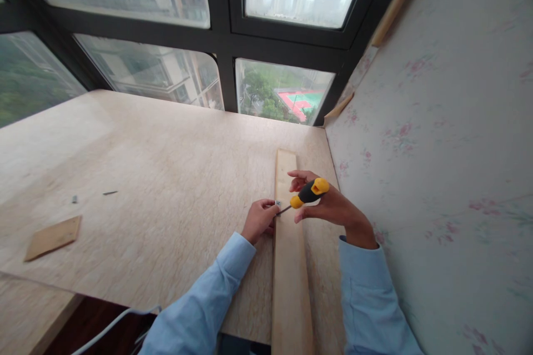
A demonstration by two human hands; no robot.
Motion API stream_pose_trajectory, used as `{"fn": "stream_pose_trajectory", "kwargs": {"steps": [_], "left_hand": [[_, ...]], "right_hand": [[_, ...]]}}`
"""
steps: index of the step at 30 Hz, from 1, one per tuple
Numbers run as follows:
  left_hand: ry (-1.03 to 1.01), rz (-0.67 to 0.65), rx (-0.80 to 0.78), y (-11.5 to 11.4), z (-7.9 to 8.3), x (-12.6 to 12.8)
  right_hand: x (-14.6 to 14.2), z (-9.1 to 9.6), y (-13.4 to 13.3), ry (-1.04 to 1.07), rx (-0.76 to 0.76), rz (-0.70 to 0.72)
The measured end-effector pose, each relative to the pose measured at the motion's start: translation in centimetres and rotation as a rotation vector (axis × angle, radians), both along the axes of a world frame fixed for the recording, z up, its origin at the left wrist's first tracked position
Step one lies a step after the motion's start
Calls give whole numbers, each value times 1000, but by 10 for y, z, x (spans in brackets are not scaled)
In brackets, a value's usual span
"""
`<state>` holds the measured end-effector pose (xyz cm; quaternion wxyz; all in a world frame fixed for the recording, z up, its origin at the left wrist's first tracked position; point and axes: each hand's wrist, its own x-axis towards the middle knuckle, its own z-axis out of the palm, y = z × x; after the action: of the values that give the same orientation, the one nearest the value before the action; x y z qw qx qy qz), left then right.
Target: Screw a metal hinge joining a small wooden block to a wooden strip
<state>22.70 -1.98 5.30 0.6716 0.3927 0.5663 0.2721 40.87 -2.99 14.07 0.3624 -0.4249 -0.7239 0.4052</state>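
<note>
A long pale wooden board point(290, 266) lies lengthwise on the marble-patterned surface. At its left edge, my left hand point(261, 221) is closed, its fingertips pinching a small metal piece point(277, 203) against the wood. A yellow and black screwdriver point(310, 193) slants over the board, its tip beside my left fingertips; whether they also touch the shaft I cannot tell. Around the screwdriver's handle, my right hand point(322, 205) has its thumb and fingers spread apart, not wrapped on it. The handle may rest against that hand. The exact contact at the tip is too small to make out.
To the left lie a flat wooden piece point(54, 238), a small grey metal part point(74, 199) and a thin dark pointed item point(110, 193). A floral-papered wall point(437, 150) rises close on the right. Dark window frames point(231, 83) border the back. A white cable point(112, 324) hangs at the front left.
</note>
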Motion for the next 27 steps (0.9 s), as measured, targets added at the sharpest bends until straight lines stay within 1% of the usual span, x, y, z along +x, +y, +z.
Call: {"fn": "stream_pose_trajectory", "kwargs": {"steps": [3, 5, 6, 9, 11, 14, 16, 17, 19, 24, 27], "left_hand": [[-10, 0, -12, 0, 1, 0], [-16, 6, -13, 0, 2, 0], [-17, 7, -12, 0, 2, 0], [-8, 3, -12, 0, 3, 0], [-9, 4, -12, 0, 4, 0], [-35, 5, -4, -1, 5, 0], [-39, 9, 1, -1, 4, 0], [-34, 13, 2, -2, 4, 0], [-26, 20, 2, -1, 3, 0], [-20, 17, -1, -1, 2, 0], [-11, 18, -12, -1, 3, 0]], "right_hand": [[7, 2, -4, 56, -51, 123], [10, 5, -7, 89, -109, 157], [10, 7, -7, 101, -134, 149], [7, 10, -8, 114, -150, 59], [3, 11, -6, 75, -88, -21], [-3, 10, -3, -45, 57, -146], [-5, 7, 0, -87, 108, -195], [-5, 6, 0, -88, 108, -198], [-4, 4, 1, -56, 74, -152], [7, 5, -7, 103, -28, 79], [14, 10, -13, 144, -120, 137]]}}
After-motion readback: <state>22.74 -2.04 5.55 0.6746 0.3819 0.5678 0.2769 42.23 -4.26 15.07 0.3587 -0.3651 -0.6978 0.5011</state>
